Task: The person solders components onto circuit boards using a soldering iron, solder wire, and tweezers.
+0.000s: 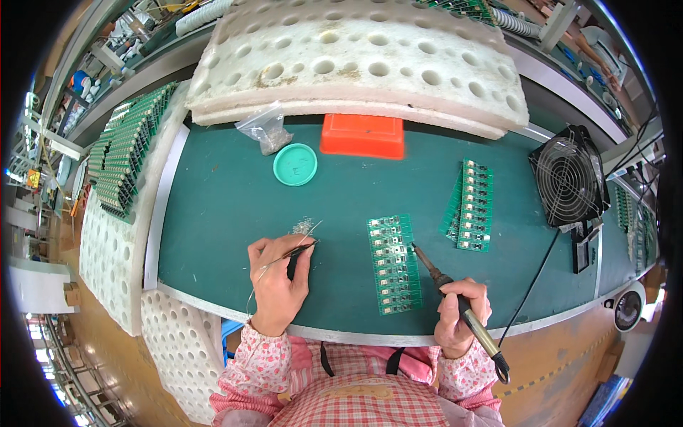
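My left hand [276, 285] is closed on dark tweezers [302, 248], and a thin solder wire [252, 293] runs along it. The tweezer tips are just below a small heap of tiny silvery parts [304, 226] on the green mat. My right hand [462, 313] grips a soldering iron [481, 334], its tip at the right edge of a green circuit board panel [395, 274]. That panel lies flat between my hands, with a row of white and dark components. Whether the tip touches a joint is too small to tell.
Further right lie two overlapping circuit board panels [475, 206], near a black fan [569, 174]. At the back are a teal lid [295, 165], a clear bag [267, 132], a red box [363, 135] and white foam blocks [356, 78]. Stacked boards [131, 149] stand left. The iron's cord [533, 285] crosses the right side.
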